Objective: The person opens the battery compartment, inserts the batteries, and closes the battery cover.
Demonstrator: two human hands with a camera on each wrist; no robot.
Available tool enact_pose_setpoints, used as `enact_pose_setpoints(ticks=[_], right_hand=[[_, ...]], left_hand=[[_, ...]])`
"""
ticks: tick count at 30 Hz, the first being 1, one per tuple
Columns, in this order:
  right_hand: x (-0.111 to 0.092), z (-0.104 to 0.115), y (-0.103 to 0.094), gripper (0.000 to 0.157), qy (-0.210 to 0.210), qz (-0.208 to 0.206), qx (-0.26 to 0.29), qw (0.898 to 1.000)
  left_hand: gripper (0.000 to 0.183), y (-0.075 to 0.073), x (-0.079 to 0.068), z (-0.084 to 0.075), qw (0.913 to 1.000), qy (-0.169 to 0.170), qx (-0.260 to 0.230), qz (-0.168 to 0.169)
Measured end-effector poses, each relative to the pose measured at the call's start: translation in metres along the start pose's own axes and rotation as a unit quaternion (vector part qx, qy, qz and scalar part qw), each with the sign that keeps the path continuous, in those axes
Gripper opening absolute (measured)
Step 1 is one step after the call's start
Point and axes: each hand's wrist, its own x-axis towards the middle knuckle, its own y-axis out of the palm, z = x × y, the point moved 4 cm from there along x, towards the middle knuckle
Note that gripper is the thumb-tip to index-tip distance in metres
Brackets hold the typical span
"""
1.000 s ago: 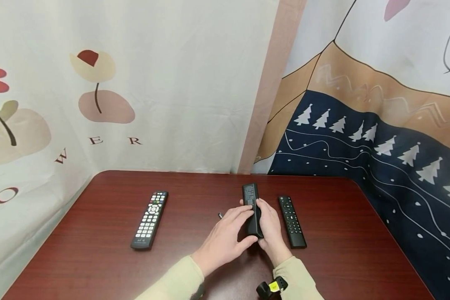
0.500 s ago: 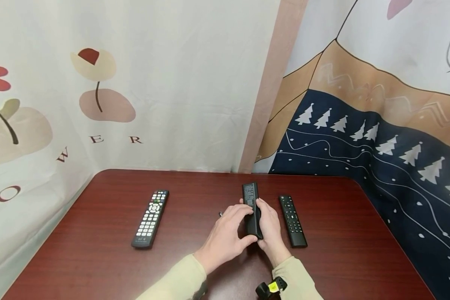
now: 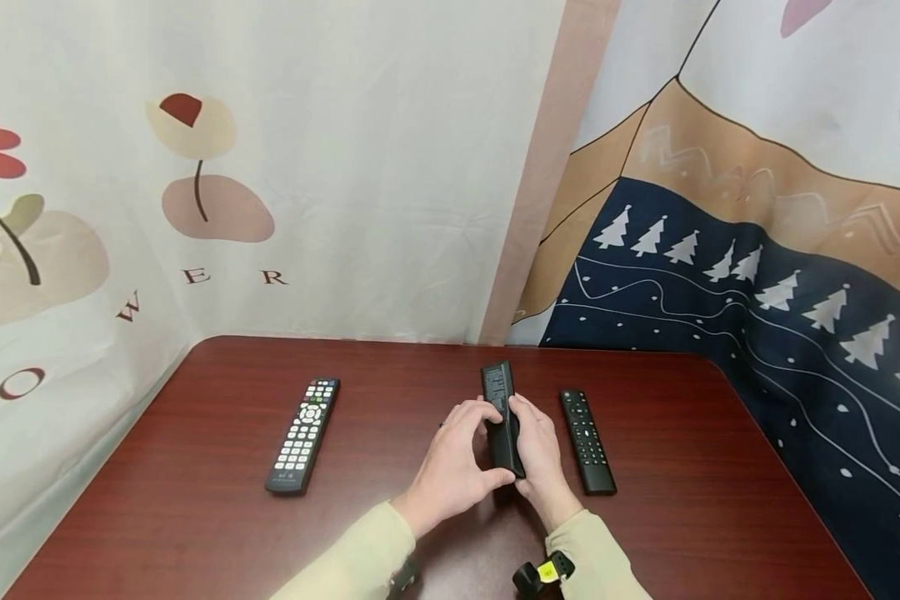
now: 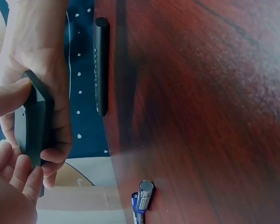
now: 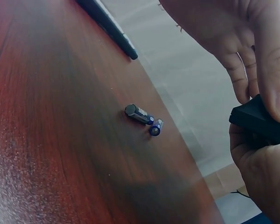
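A black remote control (image 3: pixel 498 387) is held up over the table with its labelled back facing up. My right hand (image 3: pixel 542 467) grips it from the right side and beneath. My left hand (image 3: pixel 450 471) holds it too, the thumb at its near end and bent fingertips on its back and left edge. The left wrist view shows the thumb and fingers at opposite ends of the remote's back. Two blue-and-silver batteries (image 5: pixel 139 114) lie on the table close together; in the head view the left hand hides nearly all of them.
On the brown wooden table (image 3: pixel 390 367), a remote with white buttons (image 3: pixel 300 437) lies to the left. A slimmer black remote (image 3: pixel 588 442) lies right of the hands. Printed curtains (image 3: pixel 375 208) hang behind the table's far edge.
My left fingers have bent more and drawn back a little along the remote's back, while the thumb stays at its near end. The right hand keeps its grip.
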Motion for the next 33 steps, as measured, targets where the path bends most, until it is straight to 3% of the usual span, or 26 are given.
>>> enact_pose_setpoints(ticks=[7, 18, 22, 27, 33], right_hand=[[-0.003, -0.001, 0.0, 0.05, 0.002, 0.0, -0.03, 1.0], [-0.003, -0.003, 0.001, 0.049, 0.004, -0.008, -0.047, 0.999], [-0.002, -0.005, 0.001, 0.049, 0.0, -0.005, -0.046, 0.999], [0.0, -0.005, 0.002, 0.045, -0.007, -0.001, -0.033, 0.999], [0.001, -0.006, 0.003, 0.044, -0.011, 0.006, -0.026, 1.0]], left_hand=[[0.068, -0.001, 0.0, 0.002, 0.9997, -0.018, -0.006, 0.017], [0.072, -0.001, -0.001, 0.003, 0.9998, 0.012, 0.008, 0.016], [0.071, -0.003, -0.002, 0.003, 0.9997, 0.001, 0.007, 0.022], [0.065, -0.008, -0.004, 0.005, 0.9996, -0.011, -0.012, 0.024], [0.049, -0.015, -0.004, 0.006, 0.9993, 0.018, -0.034, 0.0]])
